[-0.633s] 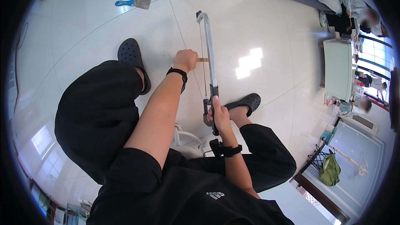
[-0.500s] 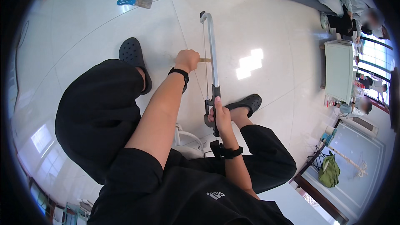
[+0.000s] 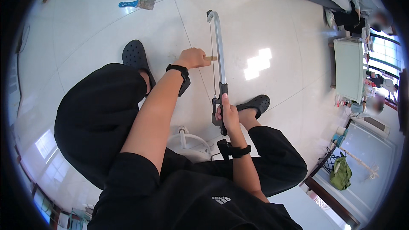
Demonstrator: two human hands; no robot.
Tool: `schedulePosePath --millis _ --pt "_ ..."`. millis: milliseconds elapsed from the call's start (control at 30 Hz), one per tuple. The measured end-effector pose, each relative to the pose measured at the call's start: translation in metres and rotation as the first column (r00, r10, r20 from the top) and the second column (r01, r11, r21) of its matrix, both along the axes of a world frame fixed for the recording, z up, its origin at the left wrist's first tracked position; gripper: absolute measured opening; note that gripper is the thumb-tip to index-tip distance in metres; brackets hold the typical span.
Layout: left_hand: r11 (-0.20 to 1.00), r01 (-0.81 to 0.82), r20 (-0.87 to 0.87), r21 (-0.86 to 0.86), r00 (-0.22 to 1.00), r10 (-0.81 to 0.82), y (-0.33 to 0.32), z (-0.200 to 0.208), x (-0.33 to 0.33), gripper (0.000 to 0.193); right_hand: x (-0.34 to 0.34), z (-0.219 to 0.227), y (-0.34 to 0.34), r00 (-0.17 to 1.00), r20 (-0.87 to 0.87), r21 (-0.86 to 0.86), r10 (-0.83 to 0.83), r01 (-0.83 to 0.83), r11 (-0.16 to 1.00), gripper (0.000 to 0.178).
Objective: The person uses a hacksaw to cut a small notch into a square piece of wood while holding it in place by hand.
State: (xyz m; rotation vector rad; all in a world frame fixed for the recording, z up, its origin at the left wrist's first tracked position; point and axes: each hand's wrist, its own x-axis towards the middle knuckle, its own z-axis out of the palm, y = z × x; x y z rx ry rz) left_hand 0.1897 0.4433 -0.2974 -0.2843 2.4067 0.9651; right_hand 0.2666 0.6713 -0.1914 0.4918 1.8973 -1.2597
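My right hand (image 3: 229,114) is wrapped around the dark handle of a hacksaw (image 3: 220,51), thumb lying along its top. The saw's silver frame points away from me, with its thin blade on the left side. My left hand (image 3: 194,58) is closed on a short, flat, yellowish-brown strip (image 3: 211,58) that looks like wood. The strip's free end sticks out to the right, crossing the blade and reaching the frame. Whether the blade's teeth touch the strip I cannot tell.
A putty knife (image 3: 138,4) with a blue handle lies on the pale tiled floor (image 3: 281,30) at far left. A white round-seated stool (image 3: 191,149) is beneath me. At right stand a pale green cabinet (image 3: 350,70) and a green bag (image 3: 341,173); people are at the far right.
The hacksaw and my right hand have shifted slightly away from me. My left wrist has turned a little, and more of the strip shows beyond the fingers.
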Motion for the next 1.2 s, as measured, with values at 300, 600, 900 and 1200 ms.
schedulePosePath --millis 300,600,900,1200 --pt "0.930 -0.152 0.133 0.334 0.985 0.114 -0.008 -0.022 -0.001 0.038 0.000 0.000 0.001 0.999 -0.007 -0.020 0.035 -0.036 0.999 0.067" --pt "0.898 -0.210 0.110 0.386 0.977 0.181 -0.005 -0.029 0.005 0.035 0.003 -0.001 0.001 0.999 -0.010 -0.018 0.053 -0.053 0.998 0.066" --pt "0.939 -0.197 0.100 0.281 0.979 0.176 -0.001 -0.021 0.006 0.031 0.001 0.002 0.004 1.000 0.008 -0.047 0.016 -0.015 0.999 0.066" --pt "0.956 -0.174 -0.005 0.237 0.984 0.181 0.005 -0.015 0.015 0.027 0.006 0.001 0.006 0.998 -0.037 -0.019 0.051 -0.052 0.998 0.065"
